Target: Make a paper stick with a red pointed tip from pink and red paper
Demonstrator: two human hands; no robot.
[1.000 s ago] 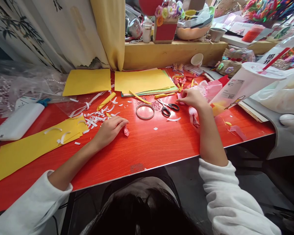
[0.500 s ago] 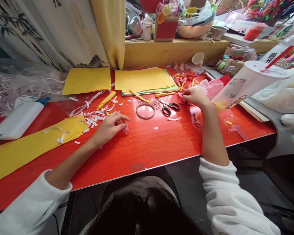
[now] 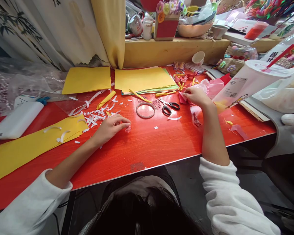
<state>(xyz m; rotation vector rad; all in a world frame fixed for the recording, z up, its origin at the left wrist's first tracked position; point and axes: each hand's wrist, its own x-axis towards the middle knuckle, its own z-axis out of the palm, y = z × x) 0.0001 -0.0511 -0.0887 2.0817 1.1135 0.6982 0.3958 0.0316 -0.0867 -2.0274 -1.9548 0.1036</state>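
My left hand rests on the red table, fingers loosely bent and pointing right, the thumb slightly apart below them. A small pinkish, glassy-looking patch shows just under its fingertips; whether it is a loose piece or a mark I cannot tell. At the right, my right hand reaches into a heap of pink paper, thumb and fingers closed on a folded pink paper piece. Black-handled scissors lie open left of that hand. Between the hands is a thin round bangle.
Yellow paper sheets lie at the back, with yellow strips at left. White paper scraps surround the left hand. A tall drink cup with a red straw stands close beside my right forearm. The table's front edge runs below.
My left hand has shifted slightly right, its fingers and thumb drawing closer together. The right hand has moved slightly right at the pink paper, lifting the folded piece's edge a little.
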